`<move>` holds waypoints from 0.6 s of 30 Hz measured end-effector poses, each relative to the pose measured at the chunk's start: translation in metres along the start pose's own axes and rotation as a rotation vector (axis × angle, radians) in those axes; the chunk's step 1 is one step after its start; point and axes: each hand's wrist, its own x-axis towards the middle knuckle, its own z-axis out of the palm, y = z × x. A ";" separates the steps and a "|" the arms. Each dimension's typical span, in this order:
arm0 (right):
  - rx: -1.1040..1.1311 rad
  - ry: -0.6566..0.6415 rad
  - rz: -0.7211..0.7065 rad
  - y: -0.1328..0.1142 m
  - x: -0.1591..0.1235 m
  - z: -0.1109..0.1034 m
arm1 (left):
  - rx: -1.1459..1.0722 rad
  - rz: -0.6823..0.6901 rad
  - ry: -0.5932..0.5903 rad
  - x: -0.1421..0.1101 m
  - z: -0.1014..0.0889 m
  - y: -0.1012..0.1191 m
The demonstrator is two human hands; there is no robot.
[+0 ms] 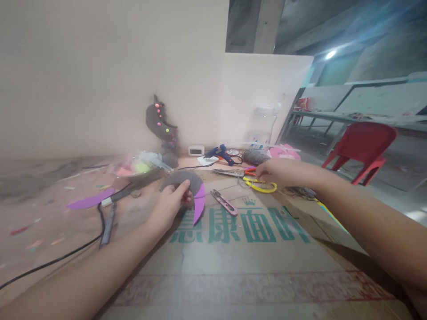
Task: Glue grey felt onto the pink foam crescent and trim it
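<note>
My left hand [173, 202] grips a crescent [199, 204], its thumb on top. Grey yarn wraps most of the crescent, and the lower tip shows bare purple. My right hand [271, 171] is over the yellow-handled scissors [262, 186], fingers bent downward and partly hidden, so what they hold cannot be made out. Beside it, an orange-handled tool [251, 172] and long blades lie near a ball of grey yarn [255, 156]. Pink thread snips [224, 202] rest on the cardboard between my hands.
Behind are a blue glue gun [223, 153], a small white digital clock [196, 150] and a clear jar [265, 122]. A decorated dark crescent [162, 120] stands against the wall. Left lie a purple piece [91, 198], a grey-handled cutter [108, 224] and a black cable [63, 256].
</note>
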 end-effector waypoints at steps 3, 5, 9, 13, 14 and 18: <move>0.010 0.118 0.096 0.014 0.008 -0.005 | -0.056 -0.037 -0.055 -0.001 0.001 0.001; 0.111 0.246 0.099 0.007 0.003 -0.014 | -0.087 -0.064 -0.065 -0.001 0.001 0.001; 0.480 0.337 -0.045 -0.031 -0.037 -0.036 | -0.034 -0.067 -0.075 0.000 0.001 0.000; 0.582 0.160 -0.263 -0.058 -0.068 -0.046 | 0.050 -0.032 -0.089 -0.001 0.000 -0.001; 0.559 0.184 -0.257 -0.058 -0.068 -0.046 | 0.057 -0.032 -0.089 -0.001 0.000 0.000; 0.374 0.340 -0.087 -0.028 -0.034 -0.031 | 0.081 -0.056 -0.076 -0.005 0.003 0.007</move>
